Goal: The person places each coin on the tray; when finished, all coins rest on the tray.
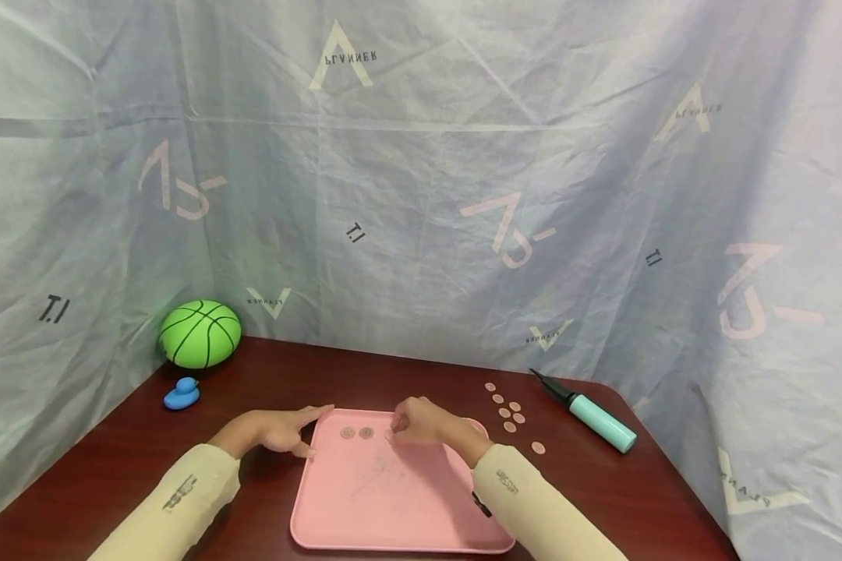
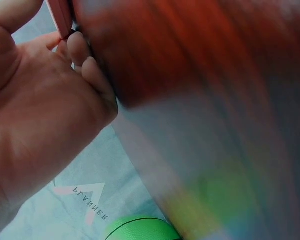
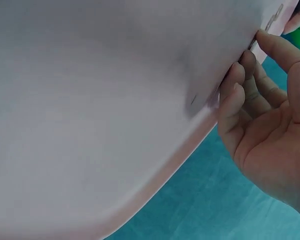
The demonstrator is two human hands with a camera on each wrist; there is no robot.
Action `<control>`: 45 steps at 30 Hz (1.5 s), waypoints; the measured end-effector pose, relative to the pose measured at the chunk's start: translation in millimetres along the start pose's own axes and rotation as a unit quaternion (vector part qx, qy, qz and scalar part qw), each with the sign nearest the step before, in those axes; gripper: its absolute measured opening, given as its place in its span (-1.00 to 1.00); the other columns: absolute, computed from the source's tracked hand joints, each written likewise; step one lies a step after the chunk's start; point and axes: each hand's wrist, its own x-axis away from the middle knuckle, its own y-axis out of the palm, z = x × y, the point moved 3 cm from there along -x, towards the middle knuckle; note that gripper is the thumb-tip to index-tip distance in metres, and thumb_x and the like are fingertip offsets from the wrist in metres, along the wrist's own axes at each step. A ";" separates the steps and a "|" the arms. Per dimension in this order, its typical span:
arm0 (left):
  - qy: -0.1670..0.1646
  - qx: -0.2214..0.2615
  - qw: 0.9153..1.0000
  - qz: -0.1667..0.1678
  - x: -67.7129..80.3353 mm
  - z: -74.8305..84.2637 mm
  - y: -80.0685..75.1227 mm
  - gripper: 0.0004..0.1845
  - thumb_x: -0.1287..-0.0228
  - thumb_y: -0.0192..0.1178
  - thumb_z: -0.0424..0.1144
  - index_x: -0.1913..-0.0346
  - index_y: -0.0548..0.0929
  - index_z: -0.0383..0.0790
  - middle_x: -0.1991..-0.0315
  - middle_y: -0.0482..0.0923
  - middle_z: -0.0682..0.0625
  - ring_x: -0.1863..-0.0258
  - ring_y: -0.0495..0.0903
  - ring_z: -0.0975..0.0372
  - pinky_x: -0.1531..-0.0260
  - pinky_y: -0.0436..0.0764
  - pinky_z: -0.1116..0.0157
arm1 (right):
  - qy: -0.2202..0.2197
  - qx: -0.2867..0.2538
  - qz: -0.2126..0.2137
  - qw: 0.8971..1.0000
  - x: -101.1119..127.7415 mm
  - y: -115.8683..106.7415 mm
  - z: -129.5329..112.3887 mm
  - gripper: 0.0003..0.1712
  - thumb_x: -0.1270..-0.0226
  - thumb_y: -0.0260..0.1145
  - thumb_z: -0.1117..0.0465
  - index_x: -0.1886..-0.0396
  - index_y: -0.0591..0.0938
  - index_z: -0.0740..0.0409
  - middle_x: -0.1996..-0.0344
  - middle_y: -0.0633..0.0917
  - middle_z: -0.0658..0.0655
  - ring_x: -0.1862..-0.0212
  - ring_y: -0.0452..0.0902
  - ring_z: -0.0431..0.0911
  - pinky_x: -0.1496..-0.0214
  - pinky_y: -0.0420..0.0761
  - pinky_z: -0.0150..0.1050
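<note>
We see the left hand (image 1: 275, 431) resting at the far left corner of the pink tray (image 1: 393, 499), fingers stretched out and touching its rim. The right hand (image 1: 421, 423) sits over the tray's far edge, fingertips pinched on a small coin (image 1: 389, 435). Two more coins (image 1: 356, 432) lie on the tray between the hands. Loose coins (image 1: 507, 411) lie just right of the right hand, a teal pump (image 1: 592, 413) beyond them.

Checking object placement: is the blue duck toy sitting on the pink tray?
No, the blue duck sits on the wooden table, left of the pink tray.
</note>
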 end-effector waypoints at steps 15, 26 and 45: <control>-0.004 -0.006 1.000 0.003 1.4 2.2 -0.7 -0.04 -0.16 0.39 -0.12 -0.56 0.11 -0.14 -0.53 0.03 -0.26 -0.50 0.02 -0.17 -0.39 0.08 -0.19 | 0.045 0.023 0.005 0.999 -8.5 5.0 -12.1 -0.83 -0.17 0.50 0.04 0.35 0.71 -0.02 0.42 0.66 -0.18 0.32 0.54 -0.31 0.22 0.56 -0.36; 0.003 -0.014 1.000 0.004 1.9 3.0 -1.2 -0.06 -0.18 0.38 -0.12 -0.55 0.12 -0.17 -0.52 0.04 -0.27 -0.50 0.02 -0.17 -0.39 0.08 -0.17 | 0.038 0.030 0.012 0.999 -10.5 6.9 -10.7 -0.82 -0.14 0.50 0.03 0.35 0.71 -0.01 0.44 0.66 -0.19 0.33 0.54 -0.32 0.22 0.55 -0.38; -0.001 -0.011 1.000 0.002 1.1 2.5 -0.4 -0.04 -0.17 0.39 -0.14 -0.56 0.10 -0.16 -0.53 0.03 -0.26 -0.50 0.02 -0.16 -0.39 0.09 -0.16 | -0.007 -0.003 0.011 1.000 22.5 -14.6 6.6 -0.78 -0.12 0.48 0.17 0.25 0.72 0.16 0.41 0.71 -0.06 0.33 0.58 -0.30 0.24 0.57 -0.37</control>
